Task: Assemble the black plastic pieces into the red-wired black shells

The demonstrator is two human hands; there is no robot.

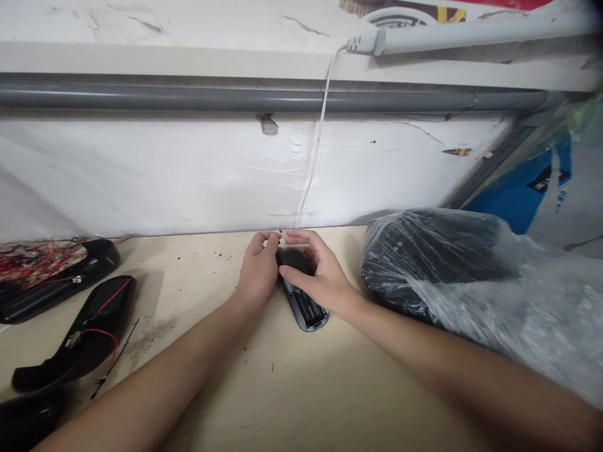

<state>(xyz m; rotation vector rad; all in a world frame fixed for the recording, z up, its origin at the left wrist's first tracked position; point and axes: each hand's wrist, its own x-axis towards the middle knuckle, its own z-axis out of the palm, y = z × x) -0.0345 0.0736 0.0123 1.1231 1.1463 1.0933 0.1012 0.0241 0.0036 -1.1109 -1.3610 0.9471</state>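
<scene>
A black, rounded, elongated device lies on the table, its open battery compartment facing up at the near end. My right hand curls round its upper part from the right, thumb across the top. At the device's far left edge is my left hand, with thumb and fingers pinched together. Whatever sits in that pinch, if anything, is too small or hidden to make out.
Black curved plastic housings with red wires lie on the left, near a tangle of red wires. Clear plastic bags with black items stand on the right. A white cable hangs behind, from a tube light.
</scene>
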